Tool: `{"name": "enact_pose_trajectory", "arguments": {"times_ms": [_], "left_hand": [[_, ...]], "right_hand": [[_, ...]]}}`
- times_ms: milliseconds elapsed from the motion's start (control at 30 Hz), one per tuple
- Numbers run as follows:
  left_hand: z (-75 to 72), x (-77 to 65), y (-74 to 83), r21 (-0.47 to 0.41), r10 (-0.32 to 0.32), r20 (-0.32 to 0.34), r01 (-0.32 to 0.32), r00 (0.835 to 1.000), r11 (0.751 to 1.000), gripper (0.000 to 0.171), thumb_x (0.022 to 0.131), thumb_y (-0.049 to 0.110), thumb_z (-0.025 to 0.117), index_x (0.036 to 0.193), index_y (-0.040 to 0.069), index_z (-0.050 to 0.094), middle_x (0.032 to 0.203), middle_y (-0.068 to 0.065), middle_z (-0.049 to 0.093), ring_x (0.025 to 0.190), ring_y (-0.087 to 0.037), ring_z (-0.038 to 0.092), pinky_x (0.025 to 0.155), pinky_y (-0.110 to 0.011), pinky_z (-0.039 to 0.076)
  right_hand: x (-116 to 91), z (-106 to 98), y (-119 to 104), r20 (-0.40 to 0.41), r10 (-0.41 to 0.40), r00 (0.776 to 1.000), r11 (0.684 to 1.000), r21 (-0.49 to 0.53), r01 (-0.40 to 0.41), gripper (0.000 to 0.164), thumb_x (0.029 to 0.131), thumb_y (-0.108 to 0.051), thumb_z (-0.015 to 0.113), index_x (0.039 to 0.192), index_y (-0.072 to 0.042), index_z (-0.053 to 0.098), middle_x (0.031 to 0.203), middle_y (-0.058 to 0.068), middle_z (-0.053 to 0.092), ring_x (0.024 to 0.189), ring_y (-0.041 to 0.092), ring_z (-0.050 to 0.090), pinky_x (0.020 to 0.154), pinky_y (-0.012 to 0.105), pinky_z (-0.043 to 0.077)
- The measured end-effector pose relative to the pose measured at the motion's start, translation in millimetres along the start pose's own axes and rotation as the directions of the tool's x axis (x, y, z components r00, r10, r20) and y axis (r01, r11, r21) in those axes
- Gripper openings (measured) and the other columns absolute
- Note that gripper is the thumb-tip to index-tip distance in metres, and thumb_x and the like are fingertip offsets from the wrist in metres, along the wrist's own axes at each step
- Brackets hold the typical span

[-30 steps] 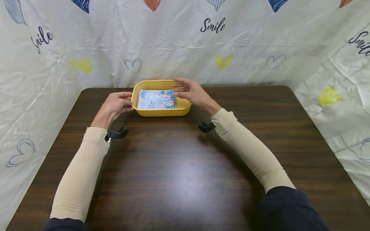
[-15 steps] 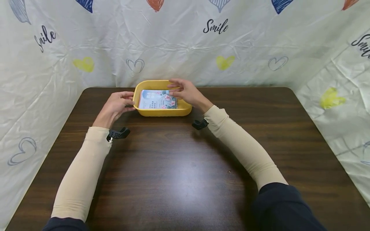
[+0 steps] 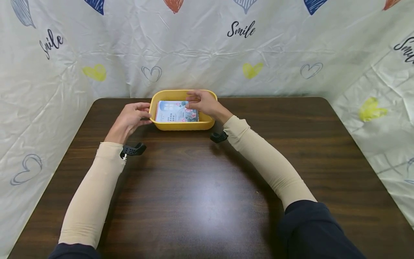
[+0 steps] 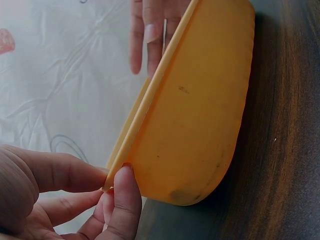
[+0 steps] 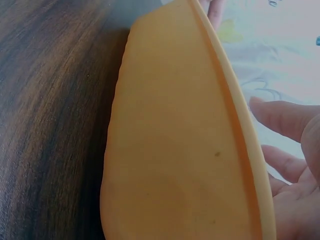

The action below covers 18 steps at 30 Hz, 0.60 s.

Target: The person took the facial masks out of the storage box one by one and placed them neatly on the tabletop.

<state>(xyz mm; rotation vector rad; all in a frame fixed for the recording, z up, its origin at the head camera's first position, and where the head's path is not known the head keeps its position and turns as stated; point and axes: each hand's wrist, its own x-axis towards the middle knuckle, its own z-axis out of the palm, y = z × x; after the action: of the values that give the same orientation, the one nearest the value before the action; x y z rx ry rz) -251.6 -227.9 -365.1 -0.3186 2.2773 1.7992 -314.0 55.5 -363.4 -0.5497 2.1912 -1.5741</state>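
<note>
A yellow plastic tub [image 3: 182,126] stands upright near the back edge of the dark wooden table. Inside it, at the left, lies a flat light-blue packet [image 3: 171,112] printed with pink flowers and characters; whether others lie under it is hard to tell. My left hand [image 3: 129,117] pinches the tub's left rim between thumb and fingers, as the left wrist view confirms. Over the tub's right part hovers my right hand [image 3: 208,104], its fingers loosely bent above the packet's right side. No object shows in it; in the right wrist view the tub's wall [image 5: 165,125] hides its fingertips partly.
The brown table [image 3: 181,187] reaches toward me in front of the tub. A white printed cloth [image 3: 194,43] hangs close behind the table and along both sides. Each wrist wears a black strap, such as the left strap [image 3: 134,149].
My right hand has moved left and slightly lower over the tub, toward the packet. The left hand keeps its hold on the rim, and the head view has shifted slightly.
</note>
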Motion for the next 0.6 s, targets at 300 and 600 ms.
{"name": "enact_pose_trajectory", "arguments": {"times_ms": [300, 600], "left_hand": [[-0.5, 2.1, 0.7, -0.011, -0.004, 0.003, 0.004, 1.000, 1.000, 0.053, 0.098, -0.004, 0.059, 0.149, 0.005, 0.049, 0.124, -0.010, 0.048, 0.113, -0.030, 0.055, 0.086, -0.027, 0.059], [0.4, 2.6, 0.7, -0.025, -0.009, 0.003, 0.009, 1.000, 1.000, 0.053, 0.097, -0.005, 0.059, 0.148, 0.004, 0.049, 0.122, -0.010, 0.048, 0.114, -0.031, 0.055, 0.087, -0.030, 0.059]], "right_hand": [[1.7, 4.8, -2.6, -0.005, -0.003, 1.000, 0.998, -0.059, 0.002, 0.066, 0.095, -0.014, 0.072, 0.153, -0.001, 0.042, 0.152, 0.017, 0.048, 0.141, 0.030, 0.045, 0.110, 0.036, 0.045], [0.4, 7.6, -2.8, -0.100, 0.012, 0.995, 0.992, -0.122, -0.024, 0.055, 0.097, -0.014, 0.069, 0.149, -0.008, 0.050, 0.155, 0.008, 0.047, 0.146, 0.023, 0.038, 0.115, 0.034, 0.040]]}}
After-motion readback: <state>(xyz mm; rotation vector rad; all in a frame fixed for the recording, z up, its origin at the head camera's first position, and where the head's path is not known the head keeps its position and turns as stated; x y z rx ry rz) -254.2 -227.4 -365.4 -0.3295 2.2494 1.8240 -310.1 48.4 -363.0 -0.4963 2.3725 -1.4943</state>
